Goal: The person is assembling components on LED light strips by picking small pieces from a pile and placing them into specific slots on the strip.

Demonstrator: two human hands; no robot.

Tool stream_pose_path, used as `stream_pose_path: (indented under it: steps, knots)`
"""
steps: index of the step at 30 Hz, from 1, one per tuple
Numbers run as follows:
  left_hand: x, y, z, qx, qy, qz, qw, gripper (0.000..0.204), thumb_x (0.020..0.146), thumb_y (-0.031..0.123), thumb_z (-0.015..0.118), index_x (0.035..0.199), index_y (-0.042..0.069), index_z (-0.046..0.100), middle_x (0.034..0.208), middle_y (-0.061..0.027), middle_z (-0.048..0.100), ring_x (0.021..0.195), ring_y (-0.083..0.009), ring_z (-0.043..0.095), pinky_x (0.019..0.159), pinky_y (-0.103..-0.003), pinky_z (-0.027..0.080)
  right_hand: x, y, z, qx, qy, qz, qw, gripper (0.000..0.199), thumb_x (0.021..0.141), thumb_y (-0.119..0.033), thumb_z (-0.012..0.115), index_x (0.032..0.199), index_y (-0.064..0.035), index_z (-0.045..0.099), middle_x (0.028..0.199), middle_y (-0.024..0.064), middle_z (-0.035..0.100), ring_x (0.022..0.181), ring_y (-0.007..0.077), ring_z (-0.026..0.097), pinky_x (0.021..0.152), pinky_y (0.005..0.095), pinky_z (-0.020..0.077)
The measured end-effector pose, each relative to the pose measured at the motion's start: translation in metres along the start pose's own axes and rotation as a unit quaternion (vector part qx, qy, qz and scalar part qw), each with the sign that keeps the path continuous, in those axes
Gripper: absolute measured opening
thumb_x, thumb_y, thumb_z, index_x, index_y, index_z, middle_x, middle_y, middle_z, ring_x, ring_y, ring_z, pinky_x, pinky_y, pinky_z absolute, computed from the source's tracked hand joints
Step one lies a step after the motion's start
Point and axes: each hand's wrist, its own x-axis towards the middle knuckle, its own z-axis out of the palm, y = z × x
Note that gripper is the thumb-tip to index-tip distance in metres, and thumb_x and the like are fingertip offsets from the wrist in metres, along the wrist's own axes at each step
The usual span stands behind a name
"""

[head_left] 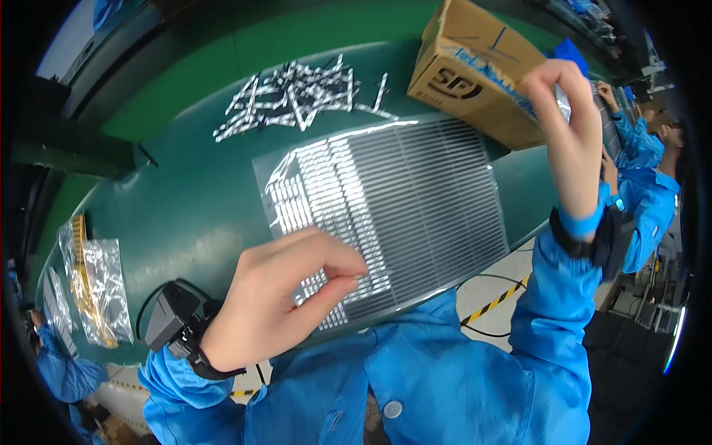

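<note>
A grey ribbed tray [437,193] lies on the green table [185,200], its left part filled with rows of small silver foil packets [311,193]. My left hand [285,297] rests over the tray's near left corner, thumb and fingers pinched together at the packet rows; whether it holds a packet is hidden. My right hand [567,126] is raised at the right, fingers closed on a small shiny foil packet [564,100] in front of a cardboard box [475,70].
A loose heap of silver packets [297,93] lies at the table's far side. Clear bags with yellow parts [93,285] lie at the left edge. Another person in a blue coat [641,178] works at the right.
</note>
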Motion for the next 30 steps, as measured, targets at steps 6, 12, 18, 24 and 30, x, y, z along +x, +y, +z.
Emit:
stream_pose_path:
  steps: [6,12,18,24,30]
  knots:
    - [0.004,-0.005,0.006,-0.027,-0.028,-0.075,0.996,0.033,0.081,-0.010,0.070,0.113,-0.001,0.065,0.090,-0.0064,0.067,0.082,-0.0129,0.066,0.075,-0.028,0.052,-0.068,-0.065,0.020,0.177,-0.273,0.012,0.946,0.021,0.083,-0.025,0.068,0.083,-0.0047,0.068,0.093,0.0101,0.055,0.089,0.0258,0.051,0.083,0.0362,0.0388]
    - [-0.004,-0.007,0.008,0.013,-0.056,-0.096,0.994,0.040,0.081,-0.012,0.069,0.118,0.000,0.063,0.088,-0.0041,0.065,0.082,-0.0120,0.066,0.075,-0.027,0.053,-0.090,-0.080,0.032,0.226,-0.301,0.036,0.926,0.015,0.077,-0.017,0.075,0.086,-0.0089,0.066,0.094,0.0066,0.057,0.090,0.0269,0.051,0.084,0.0375,0.0369]
    - [-0.003,-0.010,0.008,0.016,-0.090,-0.145,0.985,0.042,0.080,-0.010,0.069,0.120,0.001,0.061,0.089,-0.0028,0.066,0.083,-0.0114,0.065,0.082,-0.029,0.053,-0.100,-0.081,0.044,0.210,-0.293,-0.023,0.932,0.016,0.074,-0.017,0.073,0.083,-0.0051,0.066,0.091,0.0096,0.056,0.084,0.0263,0.049,0.078,0.0372,0.0388]
    - [-0.018,-0.029,0.000,0.041,0.031,-0.049,0.997,0.049,0.079,-0.002,0.068,0.126,0.003,0.057,0.106,-0.0089,0.068,0.095,-0.0207,0.065,0.095,-0.031,0.043,-0.135,-0.085,0.047,0.202,-0.115,0.038,0.972,0.013,0.068,-0.007,0.074,0.077,-0.0068,0.064,0.093,0.0102,0.055,0.077,0.0226,0.048,0.071,0.0338,0.0382]
    - [-0.059,-0.059,0.009,0.322,-0.055,0.235,0.915,0.025,0.066,0.009,0.077,0.091,0.012,0.073,0.106,-0.0069,0.069,0.096,-0.0242,0.067,0.080,-0.034,0.053,-0.171,-0.095,0.045,0.221,-0.211,0.205,0.930,0.008,0.071,-0.011,0.069,0.073,-0.0067,0.062,0.101,0.0120,0.055,0.094,0.0248,0.043,0.087,0.0339,0.0330]
